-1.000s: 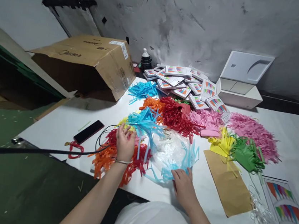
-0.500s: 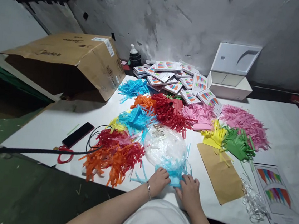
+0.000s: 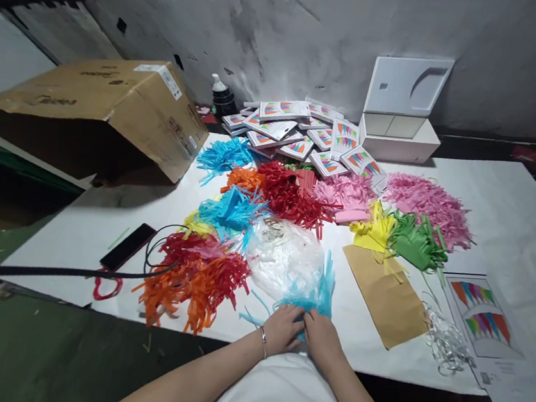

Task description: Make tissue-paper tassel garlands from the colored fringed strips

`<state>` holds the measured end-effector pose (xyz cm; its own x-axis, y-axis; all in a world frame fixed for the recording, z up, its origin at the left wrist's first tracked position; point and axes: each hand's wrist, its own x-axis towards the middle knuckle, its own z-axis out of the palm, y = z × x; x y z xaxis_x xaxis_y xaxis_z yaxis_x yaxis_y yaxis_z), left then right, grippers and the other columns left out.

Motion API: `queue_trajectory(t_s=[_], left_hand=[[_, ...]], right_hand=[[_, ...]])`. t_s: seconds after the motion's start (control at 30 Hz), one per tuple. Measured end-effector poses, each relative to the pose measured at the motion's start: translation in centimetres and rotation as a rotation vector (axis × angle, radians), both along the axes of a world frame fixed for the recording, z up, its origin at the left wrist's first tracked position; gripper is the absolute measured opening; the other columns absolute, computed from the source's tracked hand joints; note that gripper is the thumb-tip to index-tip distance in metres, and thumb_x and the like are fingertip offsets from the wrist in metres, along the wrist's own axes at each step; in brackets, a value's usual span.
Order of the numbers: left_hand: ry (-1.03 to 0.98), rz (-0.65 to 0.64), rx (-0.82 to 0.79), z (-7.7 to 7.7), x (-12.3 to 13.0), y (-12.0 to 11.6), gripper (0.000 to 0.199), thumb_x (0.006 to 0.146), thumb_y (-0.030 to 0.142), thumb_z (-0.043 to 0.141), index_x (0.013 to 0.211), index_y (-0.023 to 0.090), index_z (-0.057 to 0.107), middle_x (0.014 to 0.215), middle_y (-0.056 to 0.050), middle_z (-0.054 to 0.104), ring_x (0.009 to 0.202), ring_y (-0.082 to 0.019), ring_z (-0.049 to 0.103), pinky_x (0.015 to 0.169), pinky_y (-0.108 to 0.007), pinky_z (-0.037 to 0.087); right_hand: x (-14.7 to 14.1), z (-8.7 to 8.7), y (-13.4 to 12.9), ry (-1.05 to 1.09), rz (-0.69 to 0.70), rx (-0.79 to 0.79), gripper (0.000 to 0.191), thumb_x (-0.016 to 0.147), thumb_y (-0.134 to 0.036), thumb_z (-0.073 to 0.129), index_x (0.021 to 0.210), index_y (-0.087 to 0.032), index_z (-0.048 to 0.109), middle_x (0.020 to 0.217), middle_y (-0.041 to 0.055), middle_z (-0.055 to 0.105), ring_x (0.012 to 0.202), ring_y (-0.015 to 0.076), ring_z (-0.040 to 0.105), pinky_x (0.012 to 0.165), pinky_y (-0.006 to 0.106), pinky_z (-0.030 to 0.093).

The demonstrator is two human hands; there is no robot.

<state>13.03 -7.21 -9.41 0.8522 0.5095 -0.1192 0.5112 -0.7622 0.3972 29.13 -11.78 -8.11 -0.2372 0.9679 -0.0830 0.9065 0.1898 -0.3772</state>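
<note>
At the table's front edge, light-blue fringed tissue paper [image 3: 324, 290] lies with its strips spread away from me. My left hand [image 3: 282, 330], wearing a bangle, has its fingers bent over the near left part of the paper. Close beside it, my right hand [image 3: 323, 337] pinches the paper's near edge, and the fingertips of both hands almost meet. My palms and fingers hide much of that edge. Just beyond, a clear plastic bag [image 3: 281, 257] touches the blue strips. Orange and red fringed paper [image 3: 196, 277] lies left of my hands.
More fringed paper bunches, including pink ones [image 3: 429, 206], lie across the middle. Packaged sets [image 3: 281, 128] are heaped behind, near a white box [image 3: 398, 138]. A cardboard box [image 3: 145, 126], a phone [image 3: 128, 247] and a black cable [image 3: 70, 274] are left; brown card [image 3: 383, 298] and silvery ties [image 3: 448, 338] are right.
My right hand has moved left, closer to my left hand. The blue strips on the right now stand out straighter, away from me. The whole view has shifted slightly.
</note>
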Motion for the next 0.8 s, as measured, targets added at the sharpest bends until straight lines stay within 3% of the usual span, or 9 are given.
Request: queue_trajectory(t_s=[0.1, 0.23, 0.3, 0.37, 0.47, 0.53, 0.67, 0.73, 0.8], left_hand=[[0.003, 0.186, -0.007, 0.4, -0.7, 0.0, 0.063, 0.075, 0.059, 0.058, 0.124, 0.020, 0.051, 0.124, -0.013, 0.051, 0.106, -0.031, 0.047, 0.089, -0.045, 0.035], [0.071, 0.615, 0.102, 0.4, -2.1, -0.1, 0.041, 0.086, 0.038, 0.052, 0.123, 0.018, 0.051, 0.129, -0.016, 0.048, 0.112, -0.032, 0.046, 0.091, -0.047, 0.035], [0.046, 0.725, 0.157, 0.5, -2.7, -0.2, 0.037, 0.088, 0.032, 0.048, 0.123, 0.019, 0.050, 0.133, -0.017, 0.044, 0.114, -0.032, 0.046, 0.090, -0.047, 0.037], [-0.031, 0.635, 0.160, 0.7, -2.9, -0.4, 0.039, 0.088, 0.033, 0.049, 0.125, 0.020, 0.049, 0.135, -0.016, 0.044, 0.115, -0.031, 0.046, 0.093, -0.048, 0.036], [-0.107, 0.232, 0.046, 0.8, -2.1, -1.0, 0.051, 0.081, 0.038, 0.058, 0.128, 0.021, 0.047, 0.136, -0.012, 0.046, 0.119, -0.030, 0.043, 0.100, -0.047, 0.031], [-0.095, 0.064, -0.023, 0.5, -1.1, -1.2, 0.056, 0.077, 0.039, 0.063, 0.128, 0.022, 0.047, 0.135, -0.011, 0.048, 0.120, -0.030, 0.042, 0.101, -0.047, 0.031], [-0.055, 0.070, -0.045, -0.1, 0.3, -1.4, 0.050, 0.078, 0.034, 0.062, 0.124, 0.021, 0.050, 0.131, -0.009, 0.051, 0.117, -0.028, 0.043, 0.100, -0.045, 0.030], [-0.048, 0.091, -0.042, -0.1, 0.4, -1.5, 0.048, 0.078, 0.029, 0.062, 0.125, 0.022, 0.050, 0.132, -0.009, 0.050, 0.117, -0.028, 0.042, 0.099, -0.044, 0.030], [-0.041, 0.099, -0.043, -0.1, 0.3, -1.7, 0.051, 0.076, 0.025, 0.063, 0.125, 0.023, 0.049, 0.133, -0.009, 0.049, 0.118, -0.028, 0.041, 0.100, -0.044, 0.029]], right_hand=[[1.2, -1.2, -1.1, -0.028, -0.085, -0.001, 0.028, 0.081, -0.004, 0.044, 0.100, -0.018, 0.060, 0.101, 0.0110, 0.061, 0.072, 0.0199, 0.061, 0.062, 0.029, 0.045], [2.5, -2.3, -2.2, 0.000, -0.196, 0.024, 0.037, 0.084, -0.011, 0.047, 0.120, -0.021, 0.050, 0.114, 0.0127, 0.056, 0.083, 0.0225, 0.063, 0.065, 0.030, 0.047], [2.4, -2.5, -2.3, 0.025, -0.231, 0.020, 0.039, 0.085, -0.013, 0.048, 0.122, -0.021, 0.048, 0.113, 0.0125, 0.056, 0.082, 0.0234, 0.064, 0.064, 0.031, 0.048], [2.2, -2.4, -2.2, 0.037, -0.245, -0.010, 0.038, 0.084, -0.014, 0.049, 0.122, -0.020, 0.049, 0.111, 0.0125, 0.056, 0.081, 0.0240, 0.064, 0.063, 0.032, 0.049], [1.9, -2.2, -1.9, 0.095, -0.265, -0.036, 0.036, 0.084, -0.015, 0.050, 0.120, -0.018, 0.050, 0.112, 0.0132, 0.055, 0.082, 0.0246, 0.064, 0.063, 0.033, 0.050], [2.0, -2.3, -1.7, 0.216, -0.314, -0.025, 0.034, 0.084, -0.018, 0.049, 0.118, -0.019, 0.050, 0.109, 0.0125, 0.055, 0.085, 0.0250, 0.063, 0.066, 0.035, 0.051], [3.5, -3.1, -1.1, 0.664, -0.599, -0.071, 0.040, 0.089, -0.031, 0.043, 0.127, -0.020, 0.039, 0.093, 0.0064, 0.058, 0.076, 0.0215, 0.064, 0.056, 0.032, 0.053], [4.9, -3.3, -0.9, 0.826, -0.800, -0.042, 0.044, 0.091, -0.036, 0.037, 0.132, -0.020, 0.029, 0.098, 0.0073, 0.058, 0.074, 0.0195, 0.064, 0.049, 0.029, 0.051], [6.2, -2.8, -0.8, 0.822, -0.845, 0.075, 0.046, 0.093, -0.035, 0.031, 0.135, -0.019, 0.022, 0.111, 0.0129, 0.054, 0.085, 0.0207, 0.063, 0.053, 0.029, 0.052]])
